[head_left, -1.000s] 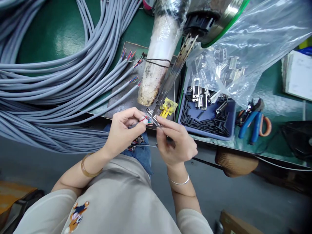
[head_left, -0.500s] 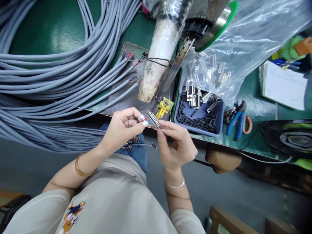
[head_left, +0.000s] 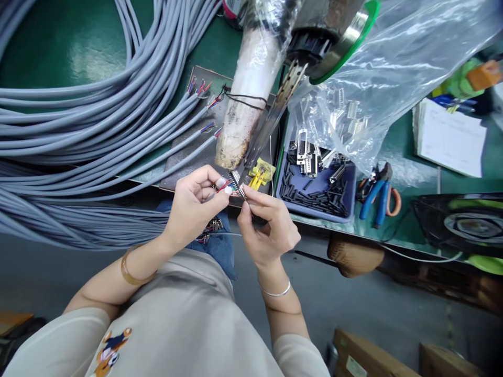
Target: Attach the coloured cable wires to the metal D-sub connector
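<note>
My left hand (head_left: 192, 207) is closed in a pinch on thin coloured wires (head_left: 225, 185). Between thumb and fingers, my right hand (head_left: 269, 225) grips a metal multi-pin connector (head_left: 238, 186) by its lower end. The wires meet the connector's pin side; whether each is joined to a pin is too small to tell. Just above the connector, the lower end of a long, perforated metal soldering iron (head_left: 271, 125) comes down close to it. Beside the iron hangs a white, stained tube (head_left: 245, 89) with plastic wrap around its upper part.
Grey cables (head_left: 157, 110) with stripped ends cover the left side. Right of my hands, a blue tray (head_left: 308, 184) holds connectors and black sleeves under a clear bag (head_left: 412, 68). Pliers (head_left: 377, 196), a paper pad (head_left: 450, 139) and a green-rimmed solder spool (head_left: 353, 47) lie farther right.
Both hands have moved slightly left and up with the connector and wires. The connector has turned in my right hand and is closer to the iron's lower end.
</note>
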`<state>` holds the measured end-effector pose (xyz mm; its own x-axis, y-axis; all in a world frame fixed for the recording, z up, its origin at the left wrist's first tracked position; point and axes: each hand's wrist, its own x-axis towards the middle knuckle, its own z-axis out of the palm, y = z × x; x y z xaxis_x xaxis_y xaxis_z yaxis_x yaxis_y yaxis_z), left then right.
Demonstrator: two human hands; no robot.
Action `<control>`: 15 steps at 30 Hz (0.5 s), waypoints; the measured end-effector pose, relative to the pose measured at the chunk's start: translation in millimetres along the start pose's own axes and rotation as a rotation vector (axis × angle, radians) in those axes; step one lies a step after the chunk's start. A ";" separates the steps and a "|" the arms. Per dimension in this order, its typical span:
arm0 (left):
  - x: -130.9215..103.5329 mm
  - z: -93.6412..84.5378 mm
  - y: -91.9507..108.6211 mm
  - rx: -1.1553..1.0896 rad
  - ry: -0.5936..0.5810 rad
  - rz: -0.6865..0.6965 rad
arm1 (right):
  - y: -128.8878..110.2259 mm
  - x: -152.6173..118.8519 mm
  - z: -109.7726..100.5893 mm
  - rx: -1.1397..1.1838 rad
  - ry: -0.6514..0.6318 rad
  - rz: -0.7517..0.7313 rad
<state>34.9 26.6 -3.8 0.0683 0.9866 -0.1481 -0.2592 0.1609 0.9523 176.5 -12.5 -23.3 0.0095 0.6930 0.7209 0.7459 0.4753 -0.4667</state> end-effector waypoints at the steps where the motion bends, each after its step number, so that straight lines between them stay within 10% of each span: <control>1: 0.2 0.3 0.2 0.013 0.006 0.011 | 1.1 0.6 0.1 0.005 0.003 -0.002; 15: -2.0 -0.3 3.4 0.103 -0.019 0.104 | 3.0 7.4 -1.4 -0.001 0.015 -0.048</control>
<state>33.6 25.2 -0.4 0.0651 0.9970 -0.0426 -0.1659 0.0530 0.9847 179.8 -6.7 -18.6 -0.0169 0.6611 0.7501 0.7467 0.5073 -0.4303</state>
